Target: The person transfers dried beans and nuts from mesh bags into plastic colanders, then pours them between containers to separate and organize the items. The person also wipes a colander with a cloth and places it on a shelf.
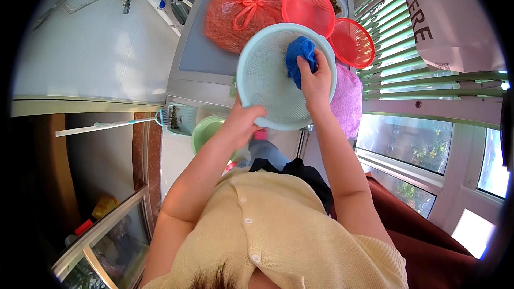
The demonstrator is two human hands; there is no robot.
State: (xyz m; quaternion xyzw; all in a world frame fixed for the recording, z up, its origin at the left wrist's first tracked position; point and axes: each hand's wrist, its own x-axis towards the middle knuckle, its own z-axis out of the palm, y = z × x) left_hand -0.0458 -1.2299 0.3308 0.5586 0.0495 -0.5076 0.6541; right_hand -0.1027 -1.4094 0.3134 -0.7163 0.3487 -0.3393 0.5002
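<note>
A pale blue plastic strainer basket (267,76) is tilted in front of me, its mesh inside facing up. My left hand (243,122) grips its rim at the lower left, thumb over the edge. In my right hand (315,78) is a bunched blue cloth (299,58), held against the basket's inner right side. Behind the basket, a red plastic bag (247,8) tied in a knot rests on the grey-topped counter. Two red plastic baskets, one (307,8) beside the bag and one (352,43) farther right, are there too. A pink towel (346,100) hangs or lies to the right.
Below the counter (204,58) are a green basin (207,130) and a dustpan (180,118) with a long-handled tool (108,125). Louvred slats (401,64) and windows (405,144) line the right side. A white bag (453,20) hangs at the upper right. Pipes with a tap (128,0) are at the upper left.
</note>
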